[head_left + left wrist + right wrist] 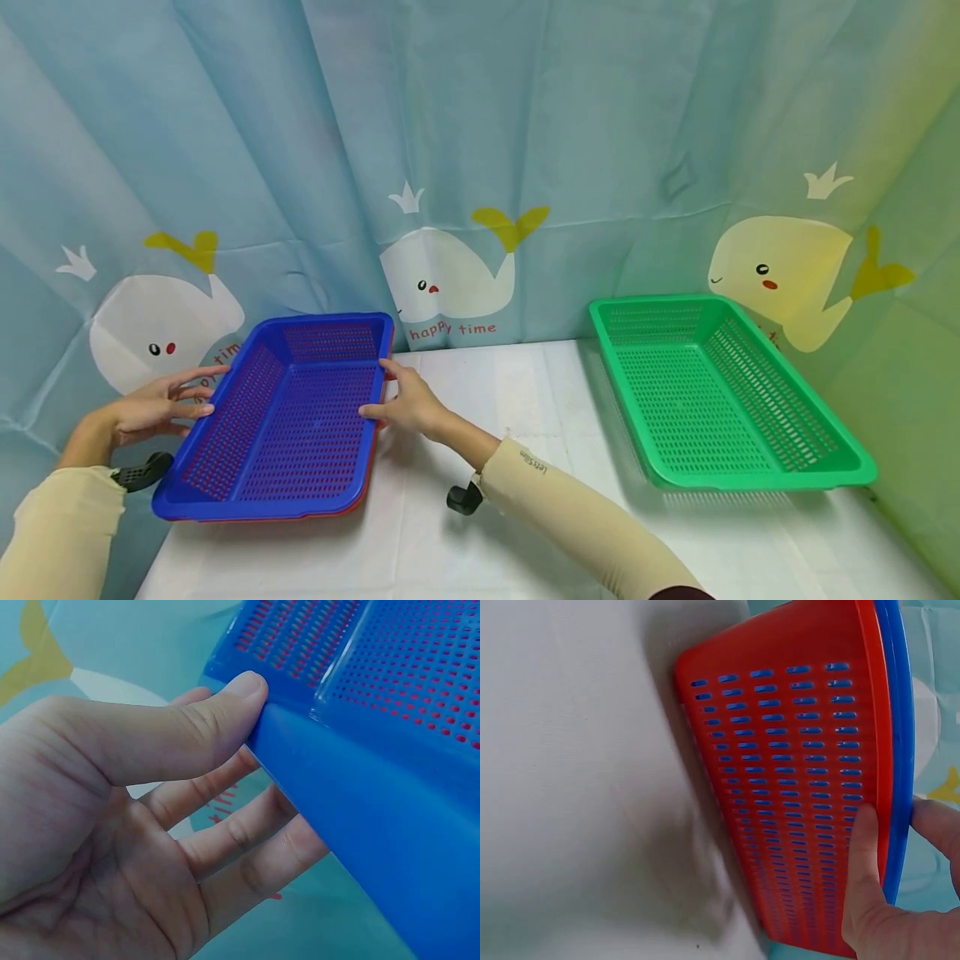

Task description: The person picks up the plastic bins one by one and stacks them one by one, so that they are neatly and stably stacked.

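A blue plastic basket point(315, 425) sits nested inside a red basket point(780, 765), both with perforated walls. My left hand point(161, 406) is at the left rim of the blue basket, its thumb on the rim and the other fingers lower, partly behind it. On the opposite side my right hand point(408, 406) pinches the two rims together, one digit over the blue rim and another against the red outer wall. Only a thin edge of the red basket shows from above. Whether the stack rests fully on the table is hard to tell.
A green perforated basket point(697, 408) stands at the right on the white-covered table point(495, 392). Behind hangs a light blue curtain point(480, 125) with whale prints. The nested baskets reach past the table's left edge.
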Tool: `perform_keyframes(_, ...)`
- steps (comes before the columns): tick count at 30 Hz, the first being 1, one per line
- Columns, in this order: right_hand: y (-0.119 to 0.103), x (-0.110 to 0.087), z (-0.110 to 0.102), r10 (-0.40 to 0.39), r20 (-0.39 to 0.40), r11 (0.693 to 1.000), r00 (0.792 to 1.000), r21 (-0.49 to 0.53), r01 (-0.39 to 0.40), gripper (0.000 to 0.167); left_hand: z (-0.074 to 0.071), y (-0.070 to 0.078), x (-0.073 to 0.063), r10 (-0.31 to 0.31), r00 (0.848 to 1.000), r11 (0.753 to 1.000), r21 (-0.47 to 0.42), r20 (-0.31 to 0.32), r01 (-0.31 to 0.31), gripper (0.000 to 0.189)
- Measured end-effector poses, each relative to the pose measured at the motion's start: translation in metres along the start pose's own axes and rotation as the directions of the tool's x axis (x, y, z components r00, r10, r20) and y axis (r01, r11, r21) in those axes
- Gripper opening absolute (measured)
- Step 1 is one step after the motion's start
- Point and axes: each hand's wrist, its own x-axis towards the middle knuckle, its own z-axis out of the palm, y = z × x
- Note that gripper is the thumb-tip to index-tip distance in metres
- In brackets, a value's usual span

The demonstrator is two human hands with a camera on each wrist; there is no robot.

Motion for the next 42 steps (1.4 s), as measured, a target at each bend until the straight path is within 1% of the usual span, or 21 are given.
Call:
perform_keyframes(4, 0.002, -0.001, -0.001, 0.009, 0.013, 1.0, 1.0, 0.011, -0.009, 0.088, 0.003, 0.001, -0.001, 0.002, 1.0, 1.0, 0.006, -0.001, -0.002, 0.07)
perform_keyframes(10, 0.005, -0.002, -0.008, -0.012, 0.039, 0.999, 0.999, 0.044, 0.01, 0.089, 0.008, 0.002, 0.001, -0.003, 1.0, 1.0, 0.028, -0.017, 0.004, 0.074)
perform_keyframes(16, 0.009, -0.005, -0.018, -0.031, 0.06, 0.994, 0.998, 0.11, 0.024, 0.088, 0.015, 0.008, 0.006, -0.008, 1.0, 0.999, 0.031, -0.022, 0.008, 0.077)
perform_keyframes(21, 0.014, -0.009, -0.027, -0.034, 0.103, 0.983, 0.994, 0.181, 0.015, 0.088, 0.023, 0.011, 0.008, 0.013, 1.0, 1.0, 0.007, -0.016, -0.013, 0.075)
perform_keyframes(23, 0.016, -0.011, -0.032, -0.036, 0.11, 0.983, 0.993, 0.18, 0.016, 0.088, 0.027, 0.013, 0.009, 0.024, 1.0, 1.0, -0.004, -0.008, -0.024, 0.076)
perform_keyframes(29, 0.018, -0.019, -0.046, -0.04, 0.117, 0.988, 0.992, 0.156, 0.021, 0.087, 0.037, 0.017, 0.014, 0.02, 0.999, 1.0, -0.01, -0.025, -0.021, 0.081)
perform_keyframes(32, 0.022, -0.022, -0.054, -0.044, 0.124, 0.987, 0.991, 0.158, 0.024, 0.087, 0.045, 0.02, 0.018, 0.039, 0.999, 0.999, -0.013, -0.024, -0.039, 0.083)
perform_keyframes(42, 0.031, -0.041, -0.09, 0.0, 0.132, 0.99, 0.991, 0.138, -0.019, 0.087, 0.073, 0.027, 0.036, 0.081, 0.997, 0.991, -0.103, -0.005, -0.081, 0.081)
